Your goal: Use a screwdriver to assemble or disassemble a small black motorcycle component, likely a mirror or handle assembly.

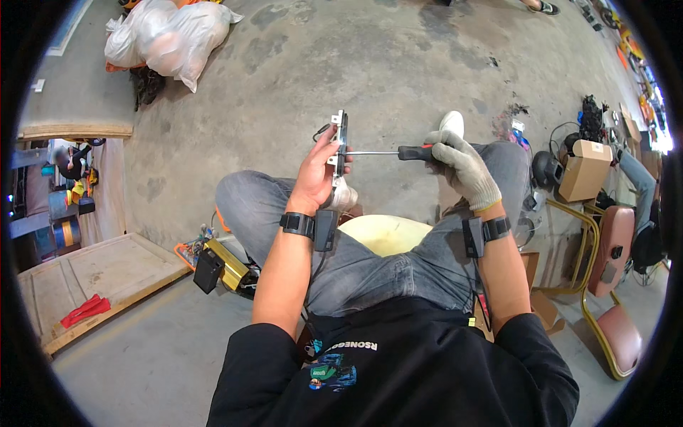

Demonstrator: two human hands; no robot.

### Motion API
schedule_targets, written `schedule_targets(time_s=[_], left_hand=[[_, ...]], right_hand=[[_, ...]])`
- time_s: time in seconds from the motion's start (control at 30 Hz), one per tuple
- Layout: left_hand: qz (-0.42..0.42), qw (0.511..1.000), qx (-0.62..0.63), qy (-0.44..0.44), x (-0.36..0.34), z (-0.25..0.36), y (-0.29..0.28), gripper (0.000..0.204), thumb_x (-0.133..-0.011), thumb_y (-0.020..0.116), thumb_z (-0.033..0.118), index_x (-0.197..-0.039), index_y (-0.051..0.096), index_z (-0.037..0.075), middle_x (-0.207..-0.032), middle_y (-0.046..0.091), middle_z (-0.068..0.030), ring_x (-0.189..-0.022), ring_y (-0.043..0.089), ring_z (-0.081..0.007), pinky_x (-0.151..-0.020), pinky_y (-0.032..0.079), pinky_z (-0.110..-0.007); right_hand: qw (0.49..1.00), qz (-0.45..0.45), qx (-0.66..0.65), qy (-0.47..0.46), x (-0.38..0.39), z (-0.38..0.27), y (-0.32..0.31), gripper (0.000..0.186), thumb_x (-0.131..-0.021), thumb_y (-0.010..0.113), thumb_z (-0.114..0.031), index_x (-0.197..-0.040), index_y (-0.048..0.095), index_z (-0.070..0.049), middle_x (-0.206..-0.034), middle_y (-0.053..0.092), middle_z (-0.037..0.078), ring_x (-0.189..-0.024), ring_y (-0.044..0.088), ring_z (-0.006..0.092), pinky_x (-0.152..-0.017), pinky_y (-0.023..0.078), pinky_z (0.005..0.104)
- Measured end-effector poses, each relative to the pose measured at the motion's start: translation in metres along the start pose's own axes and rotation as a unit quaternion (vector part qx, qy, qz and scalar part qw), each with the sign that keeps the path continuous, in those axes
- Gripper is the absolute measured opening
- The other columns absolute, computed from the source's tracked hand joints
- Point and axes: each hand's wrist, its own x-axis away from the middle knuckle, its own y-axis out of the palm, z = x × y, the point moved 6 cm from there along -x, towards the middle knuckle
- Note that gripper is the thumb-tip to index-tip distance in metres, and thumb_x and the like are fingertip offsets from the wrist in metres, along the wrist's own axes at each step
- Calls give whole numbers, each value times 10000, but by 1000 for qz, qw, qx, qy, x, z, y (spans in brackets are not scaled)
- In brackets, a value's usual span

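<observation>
My bare left hand [315,171] grips a narrow metal bar-shaped part [341,146] with small tabs and a dark strip along it, held upright over my left knee. My right hand [466,171], in a pale knitted glove, is closed round the black and red handle of a screwdriver [414,153]. The screwdriver lies level and its shaft points left, with the tip meeting the metal part. Exactly where the tip sits on the part is too small to make out.
White plastic bags [171,39] lie at the far left. A wooden panel [107,277] with a red cloth [85,310] is at the left, near a gold-coloured tool [226,265]. To the right stand a cardboard box [585,171], a dark welding mask [547,169] and a gold-framed chair [613,249].
</observation>
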Motion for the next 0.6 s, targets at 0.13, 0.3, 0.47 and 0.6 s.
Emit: schedule_targets(time_s=[0.13, 0.3, 0.47, 0.6], left_hand=[[-1, 1000, 1, -2, -1, -1, 1, 523, -996, 532, 194, -1490, 379, 120, -1057, 645, -140, -885, 626, -206, -737, 535, -340], [5, 1000, -7, -2, -1, 0, 0, 534, -994, 530, 200, -1497, 369, 120, -1057, 649, -141, -887, 629, -210, -732, 537, -345], [16, 1000, -6, -2, 0, 0, -2, 535, -994, 526, 199, -1497, 363, 113, -1059, 647, -158, -900, 634, -226, -733, 537, -349], [9, 1000, 9, 0, -2, -1, -3, 533, -997, 521, 204, -1496, 360, 105, -1057, 644, -170, -909, 637, -238, -735, 535, -355]], right_hand=[[1000, -8, 17, -9, 2, -3, -1, 296, -921, 625, -127, -1189, 579, -11, -1072, 577, 74, -933, 609, 139, -838, 555, 275], [1000, -3, 3, -5, 0, -2, -3, 309, -904, 637, -112, -1186, 571, -3, -1081, 573, 82, -933, 612, 149, -845, 563, 278], [1000, 6, -8, -2, 0, 0, -7, 302, -919, 614, -99, -1200, 566, -1, -1065, 584, 86, -899, 627, 156, -813, 572, 277], [983, -20, -178, -28, -2, 1, -11, 320, -938, 596, -102, -1236, 557, 10, -1062, 598, 77, -894, 630, 150, -795, 576, 279]])
